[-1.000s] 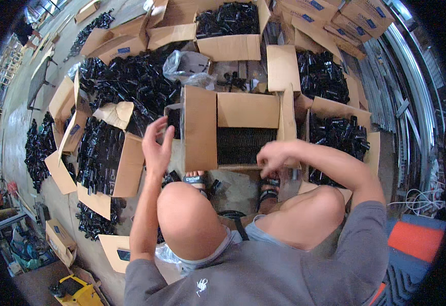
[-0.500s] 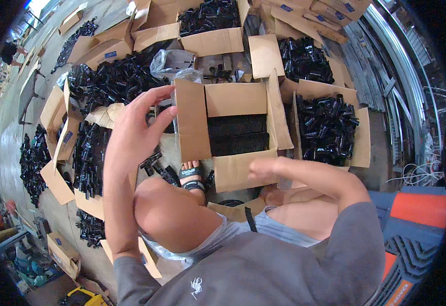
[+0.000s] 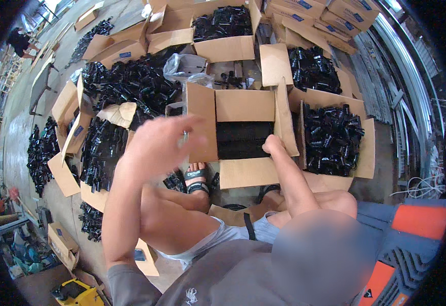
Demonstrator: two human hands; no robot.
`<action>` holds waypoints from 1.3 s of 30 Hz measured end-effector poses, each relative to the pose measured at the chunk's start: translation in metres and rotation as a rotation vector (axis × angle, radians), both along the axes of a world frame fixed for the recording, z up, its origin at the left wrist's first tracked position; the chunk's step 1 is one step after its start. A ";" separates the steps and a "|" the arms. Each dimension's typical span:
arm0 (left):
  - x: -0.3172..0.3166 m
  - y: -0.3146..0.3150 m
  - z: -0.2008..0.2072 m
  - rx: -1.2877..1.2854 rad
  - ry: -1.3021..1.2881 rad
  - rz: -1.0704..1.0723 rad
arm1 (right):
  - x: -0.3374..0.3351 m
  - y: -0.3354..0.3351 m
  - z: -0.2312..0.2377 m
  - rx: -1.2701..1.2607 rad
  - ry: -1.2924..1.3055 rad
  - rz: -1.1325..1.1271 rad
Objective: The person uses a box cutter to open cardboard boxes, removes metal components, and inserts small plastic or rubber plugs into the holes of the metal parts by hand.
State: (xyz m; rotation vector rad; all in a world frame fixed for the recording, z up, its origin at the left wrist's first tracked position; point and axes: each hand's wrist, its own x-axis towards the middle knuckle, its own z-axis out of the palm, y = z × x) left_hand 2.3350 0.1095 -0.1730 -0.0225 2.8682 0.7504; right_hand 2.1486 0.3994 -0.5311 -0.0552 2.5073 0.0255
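Note:
An open cardboard box [image 3: 244, 105] stands in front of me with its flaps folded outward. Rows of black parts [image 3: 244, 140] lie packed inside it. Blurred by motion, my left hand [image 3: 164, 143] hovers beside the box's left flap, fingers stretched toward it and thumb apart; no object shows in it. My right hand [image 3: 272, 145] is closed at the near right corner of the box, against the right flap. Its fingertips are hidden, so whatever they grip cannot be made out.
To the right stands another box [image 3: 364, 148] full of loose black plastic pieces [image 3: 333, 137]. More black pieces [image 3: 131, 84] are heaped at the left among opened cartons. Metal profiles [image 3: 386, 76] lie along the right side. Beneath the box are my sandalled feet [image 3: 197, 178].
My right hand has moved from above the near flap to the box's near right corner. My left hand has shifted slightly rightward and down. The whole view has shifted a little.

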 end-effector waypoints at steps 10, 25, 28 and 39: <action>-0.016 -0.080 -0.118 0.081 -0.254 0.172 | 0.009 0.043 -0.038 -0.123 0.367 0.165; -0.024 -0.078 -0.112 0.090 -0.086 0.163 | 0.008 0.025 0.003 -0.129 0.437 0.054; -0.016 -0.084 -0.113 0.146 -0.095 0.196 | 0.005 0.023 0.016 -0.156 0.399 0.208; -0.025 -0.060 -0.106 0.070 -0.063 0.074 | -0.011 0.036 -0.024 -0.189 0.180 0.014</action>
